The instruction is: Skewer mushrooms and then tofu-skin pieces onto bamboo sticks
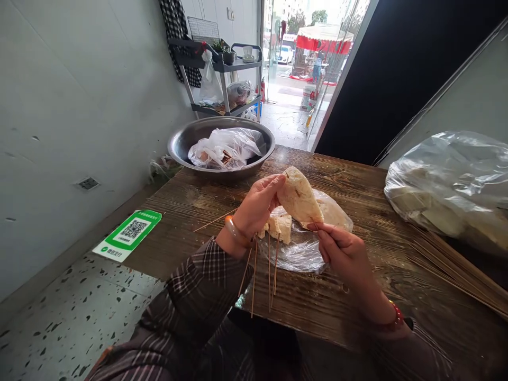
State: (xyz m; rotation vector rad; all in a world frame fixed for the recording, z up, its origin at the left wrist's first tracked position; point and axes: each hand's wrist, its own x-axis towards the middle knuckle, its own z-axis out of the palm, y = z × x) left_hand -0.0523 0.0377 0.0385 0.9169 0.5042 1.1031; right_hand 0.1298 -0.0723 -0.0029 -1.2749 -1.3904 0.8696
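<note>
My left hand [257,203] pinches the upper left edge of a flat, pale, oval slice of food [297,194], perhaps tofu or dough. Thin brown bits of a skewer show through its face. At the slice's lower right end my right hand [343,248] is closed on a thin wooden skewer [316,224], most of it hidden by the fingers. Below my hands lie several skewered pale pieces [280,227], their sticks pointing toward me. More slices [335,211] rest behind on a clear plastic bag [301,257].
A steel basin [174,145] holding a white plastic bag [230,145] stands at the table's far left. On the right are a large clear bag of pale slices [448,185] and a bundle of skewers [456,264]. A green QR card [129,234] lies at the left edge of the wooden table [349,307].
</note>
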